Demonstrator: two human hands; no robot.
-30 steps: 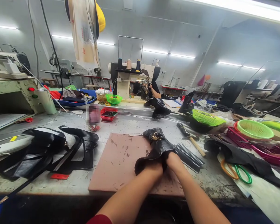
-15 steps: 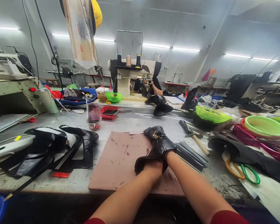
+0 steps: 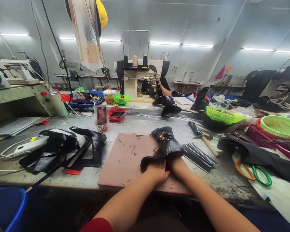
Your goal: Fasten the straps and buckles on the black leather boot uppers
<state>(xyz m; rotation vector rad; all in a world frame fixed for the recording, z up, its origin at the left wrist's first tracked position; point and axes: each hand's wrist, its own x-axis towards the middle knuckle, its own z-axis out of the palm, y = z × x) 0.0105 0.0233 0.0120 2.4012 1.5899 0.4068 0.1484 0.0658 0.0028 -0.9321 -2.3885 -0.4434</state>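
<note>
Both forearms reach in over the front edge of the counter (image 3: pixel 145 123) and converge, the left one slanting from the lower left out of a red sleeve (image 3: pixel 98 225), the right one bare from the lower right. The black boot upper (image 3: pixel 172 149) lies over the right part of a pinkish-brown board (image 3: pixel 125 158) at the counter's front edge, its far end by the board's back edge. The left hand (image 3: pixel 157 171) tucks under the boot's near edge, thumb side showing; the right hand (image 3: pixel 178 166) sits just beside it, under the boot's right side. Fingers are mostly hidden, so I cannot tell how either grip closes.
</note>
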